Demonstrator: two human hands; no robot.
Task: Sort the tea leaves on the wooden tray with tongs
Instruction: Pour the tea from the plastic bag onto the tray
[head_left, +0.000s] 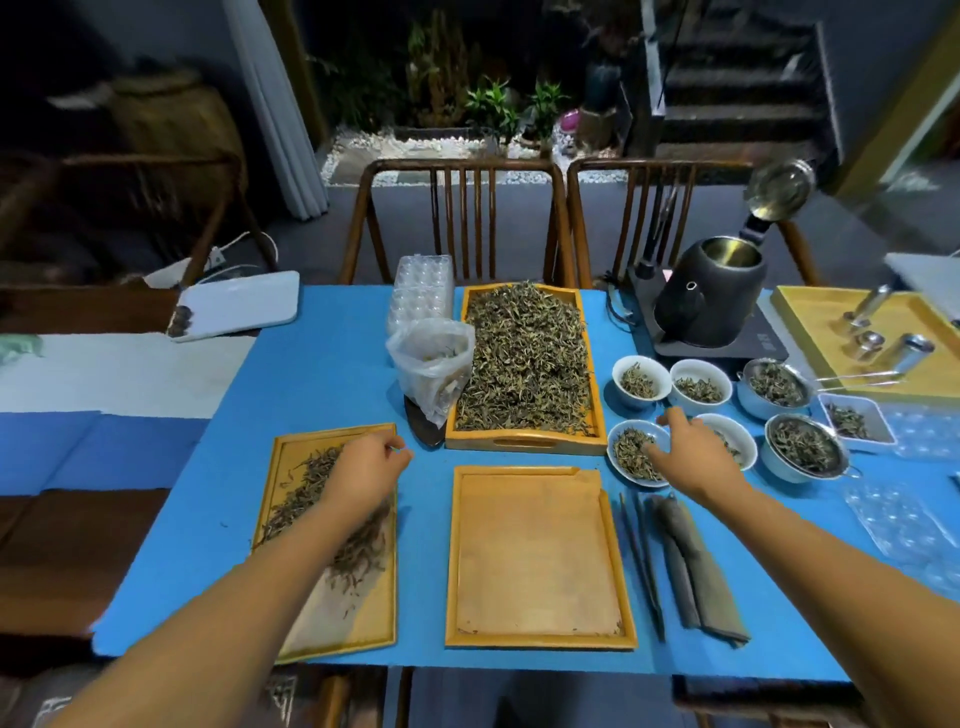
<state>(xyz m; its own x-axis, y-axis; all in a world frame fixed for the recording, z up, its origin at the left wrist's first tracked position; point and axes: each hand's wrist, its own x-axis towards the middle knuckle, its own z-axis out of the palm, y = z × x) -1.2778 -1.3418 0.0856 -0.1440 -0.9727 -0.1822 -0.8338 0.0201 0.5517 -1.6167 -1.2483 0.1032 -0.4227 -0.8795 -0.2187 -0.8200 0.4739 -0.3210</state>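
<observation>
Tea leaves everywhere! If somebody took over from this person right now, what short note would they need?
Left hand: fingers loosely curled over the leaves on the left tray; whether it pinches any is unclear.
Right hand: open, reaching over the white bowls.
Tongs: untouched, right of the middle tray, which holds almost nothing.
Big tray: piled full.
Left: pick up the tongs, start sorting.

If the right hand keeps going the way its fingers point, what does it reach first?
Probably the white porcelain bowl of tea leaves just ahead-left of the right hand; the fingertips already seem to be over its rim, though depth is hard to judge from this single view.
</observation>
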